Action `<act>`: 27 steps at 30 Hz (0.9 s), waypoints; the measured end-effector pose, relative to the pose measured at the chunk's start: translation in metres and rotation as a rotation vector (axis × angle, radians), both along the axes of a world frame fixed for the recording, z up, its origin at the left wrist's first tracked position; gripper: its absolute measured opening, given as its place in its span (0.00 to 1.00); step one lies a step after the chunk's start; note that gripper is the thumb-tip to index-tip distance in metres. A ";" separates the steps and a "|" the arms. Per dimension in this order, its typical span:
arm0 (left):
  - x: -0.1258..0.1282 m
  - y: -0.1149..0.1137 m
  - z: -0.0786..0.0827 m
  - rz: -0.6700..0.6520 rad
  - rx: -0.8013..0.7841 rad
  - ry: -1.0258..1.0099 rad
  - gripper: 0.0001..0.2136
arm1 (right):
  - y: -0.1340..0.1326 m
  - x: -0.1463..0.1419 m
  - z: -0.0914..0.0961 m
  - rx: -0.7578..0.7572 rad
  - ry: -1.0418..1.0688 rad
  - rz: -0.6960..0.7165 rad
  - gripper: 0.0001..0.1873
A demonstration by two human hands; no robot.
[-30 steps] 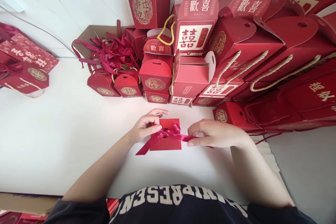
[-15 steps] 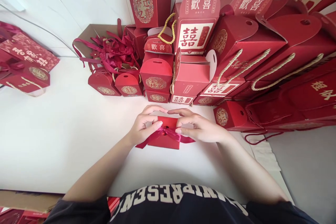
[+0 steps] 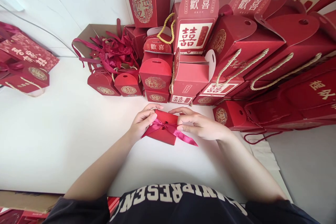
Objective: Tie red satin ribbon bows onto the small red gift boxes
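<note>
A small red gift box (image 3: 160, 136) rests in front of me, with a shiny magenta ribbon (image 3: 186, 138) tied in a bow over the hole in its top. My left hand (image 3: 143, 122) is closed on the box's left end, its thumb on top by the ribbon and its fingers round the far side. At the right end, my right hand (image 3: 198, 124) has thumb and bent fingers closed on the ribbon at the box's edge. One ribbon tail hangs past the near right corner.
Stacked red gift boxes (image 3: 193, 70) with rope handles line the table's back and right. An open carton (image 3: 90, 35) holds a heap of magenta ribbons (image 3: 115, 50). More red boxes (image 3: 28, 77) stand at left on the white table (image 3: 65, 129). A cardboard carton (image 3: 28, 201) sits below the near edge.
The box has turned clockwise, its right end coming nearer me. My left hand has shifted from the bow to the box's left end. The right ribbon tail now slants down to the right.
</note>
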State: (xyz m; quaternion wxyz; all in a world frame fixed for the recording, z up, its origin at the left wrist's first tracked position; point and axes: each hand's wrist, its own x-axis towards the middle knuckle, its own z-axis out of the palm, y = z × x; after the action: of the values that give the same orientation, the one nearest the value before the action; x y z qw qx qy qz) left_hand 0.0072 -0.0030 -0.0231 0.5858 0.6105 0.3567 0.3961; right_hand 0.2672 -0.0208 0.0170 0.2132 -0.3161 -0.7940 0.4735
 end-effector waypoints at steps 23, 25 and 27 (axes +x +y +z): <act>-0.007 0.003 0.004 -0.216 0.173 0.067 0.13 | -0.013 -0.029 -0.001 0.300 0.052 -0.398 0.09; -0.005 0.001 0.009 -0.221 0.216 0.103 0.14 | -0.018 -0.041 -0.005 0.364 0.050 -0.411 0.07; -0.005 0.001 0.011 -0.214 0.260 0.126 0.15 | -0.020 -0.049 -0.013 0.359 0.068 -0.453 0.04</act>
State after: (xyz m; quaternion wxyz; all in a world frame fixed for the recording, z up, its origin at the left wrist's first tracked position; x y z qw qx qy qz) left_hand 0.0021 -0.0019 -0.0116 0.5170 0.7393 0.2715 0.3353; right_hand 0.2184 -0.0407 0.0043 0.3926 -0.4266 -0.7666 0.2761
